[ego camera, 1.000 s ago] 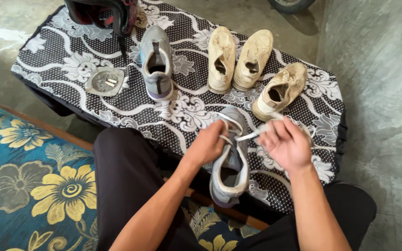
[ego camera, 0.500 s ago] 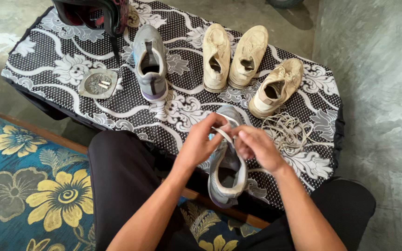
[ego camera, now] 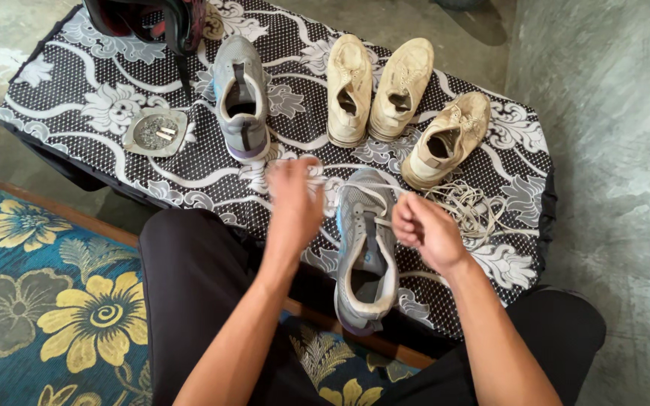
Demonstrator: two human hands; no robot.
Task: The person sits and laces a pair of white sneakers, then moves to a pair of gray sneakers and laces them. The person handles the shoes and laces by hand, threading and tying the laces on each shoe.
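Observation:
A grey sneaker point(ego camera: 365, 256) lies on the near edge of the patterned table point(ego camera: 99, 83), heel toward me. My left hand point(ego camera: 293, 199), blurred, is out to the left of the shoe and grips one end of its white lace point(ego camera: 355, 167), which stretches across the toe. My right hand point(ego camera: 423, 229) sits at the shoe's right side, fingers closed on the other part of the lace.
A second grey sneaker point(ego camera: 240, 98), three cream sneakers point(ego camera: 349, 90) point(ego camera: 402, 86) point(ego camera: 448, 139), a loose pile of laces point(ego camera: 468, 207), a metal ashtray point(ego camera: 156, 131) and a dark helmet point(ego camera: 152, 19) are on the table. A floral blue cushion point(ego camera: 47, 301) lies at the left, a concrete wall point(ego camera: 611, 150) at the right.
My left hand has swung out to the left, pulling the lace taut across the toe. My right hand stayed beside the shoe, shifting slightly right.

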